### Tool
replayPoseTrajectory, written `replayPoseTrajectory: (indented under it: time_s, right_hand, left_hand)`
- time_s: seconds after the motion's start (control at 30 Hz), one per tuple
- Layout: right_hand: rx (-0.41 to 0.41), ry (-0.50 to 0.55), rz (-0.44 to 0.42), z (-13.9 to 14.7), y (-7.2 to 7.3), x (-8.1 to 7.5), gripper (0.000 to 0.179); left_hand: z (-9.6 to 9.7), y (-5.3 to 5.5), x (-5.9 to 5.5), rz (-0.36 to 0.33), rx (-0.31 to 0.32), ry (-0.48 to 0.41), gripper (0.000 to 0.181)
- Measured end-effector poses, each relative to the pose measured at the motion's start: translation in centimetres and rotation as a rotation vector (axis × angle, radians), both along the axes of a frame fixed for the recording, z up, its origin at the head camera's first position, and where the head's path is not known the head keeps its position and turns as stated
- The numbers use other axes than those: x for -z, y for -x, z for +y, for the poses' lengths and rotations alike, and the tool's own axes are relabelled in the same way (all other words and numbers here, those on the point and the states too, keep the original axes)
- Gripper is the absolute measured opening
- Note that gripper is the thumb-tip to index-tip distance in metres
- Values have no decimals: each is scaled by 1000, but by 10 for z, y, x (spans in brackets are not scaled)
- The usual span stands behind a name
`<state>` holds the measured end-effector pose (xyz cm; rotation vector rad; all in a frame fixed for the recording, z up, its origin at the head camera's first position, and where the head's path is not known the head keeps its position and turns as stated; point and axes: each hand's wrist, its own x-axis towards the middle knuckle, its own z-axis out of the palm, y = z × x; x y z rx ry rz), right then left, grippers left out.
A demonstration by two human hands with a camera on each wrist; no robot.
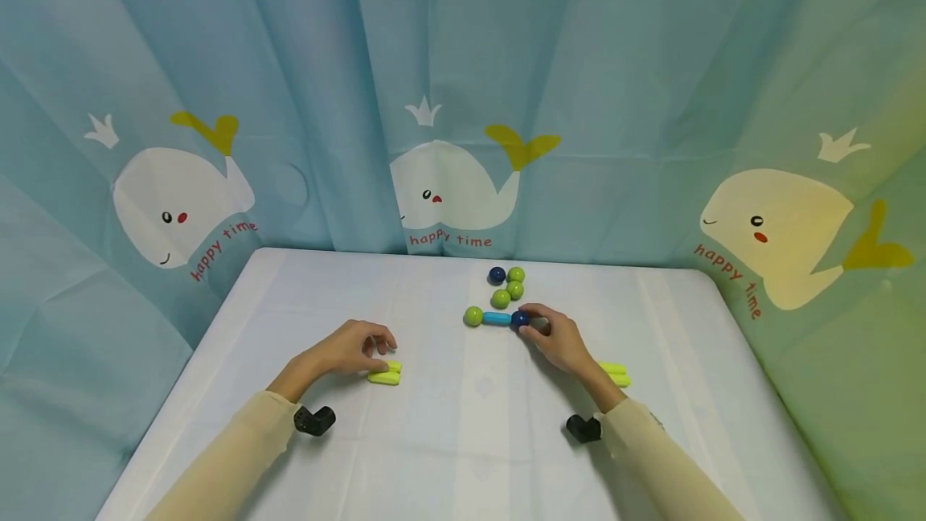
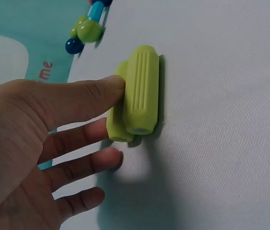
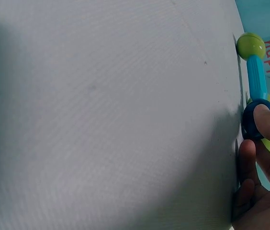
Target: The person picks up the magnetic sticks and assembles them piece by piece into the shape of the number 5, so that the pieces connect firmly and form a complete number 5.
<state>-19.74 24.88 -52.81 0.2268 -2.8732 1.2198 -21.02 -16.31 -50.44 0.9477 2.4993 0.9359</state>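
My right hand (image 1: 557, 340) pinches a dark blue ball (image 3: 253, 120) between thumb and fingers. That ball meets one end of a light blue rod (image 1: 497, 318), with a green ball (image 1: 473, 316) at the rod's other end; the three form a straight row on the table. At the left, two yellow-green rods (image 2: 142, 91) lie side by side. The thumb of my left hand (image 1: 354, 346) touches them, while its other fingers are loosely bent; in the head view, the visible fingertips are apart from the rods.
Behind the row, a second dark blue ball (image 1: 497, 275) and several green balls (image 1: 501, 298) sit close together. More yellow-green rods (image 1: 616, 375) lie beside my right forearm, which partly covers them. The white table (image 1: 434, 457) ends at a whale-print curtain (image 1: 615, 103).
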Motion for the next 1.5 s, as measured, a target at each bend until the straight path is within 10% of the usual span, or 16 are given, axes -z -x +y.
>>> replayPoseTrajectory:
  time_s: [1.5]
  right_hand:
    - [-4, -8, 14, -1, -1, 0, 38]
  left_hand:
    - [13, -1, 1, 47, 7, 13, 10]
